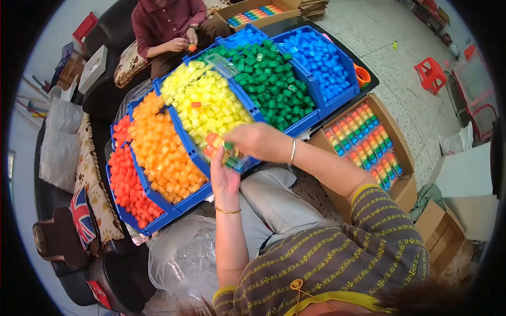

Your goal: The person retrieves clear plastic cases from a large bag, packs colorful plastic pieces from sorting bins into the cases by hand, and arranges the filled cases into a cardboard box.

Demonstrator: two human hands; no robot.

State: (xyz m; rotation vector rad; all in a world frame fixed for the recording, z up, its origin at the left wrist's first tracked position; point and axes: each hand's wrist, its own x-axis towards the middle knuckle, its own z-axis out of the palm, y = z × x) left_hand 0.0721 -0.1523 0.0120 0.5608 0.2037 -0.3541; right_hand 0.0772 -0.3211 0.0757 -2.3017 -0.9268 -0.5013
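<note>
I have the left hand [225, 178] wrapped from below around a clear plastic case [235, 163], grasping it just over the near edge of the bins; red-orange, green and blue blocks show through its glossy walls. The right hand [258, 141] curls in from 2 o'clock, fingertips bunched against the case's upper edge; whether they pinch a loose block, I cannot tell.

Taking the case as my clock centre, the ribbed blue plastic bins fan around it. Translucent yellow blocks [216, 105] heap at 11, a lone red-orange block [196, 105] lying on them. Dense, shiny green blocks [276, 87] fill 1 o'clock, with smooth blue blocks [319, 63] beyond. Orange blocks [163, 152] mound at 9, red blocks [129, 184] at 8; all are small, chunky and round-edged. A flat, clear plastic piece [222, 65] lies near 12. At 3 I see a brown cardboard carton [403, 152] of rainbow rows [363, 145], and at 7 a crinkled, see-through plastic bag [182, 263].
</note>
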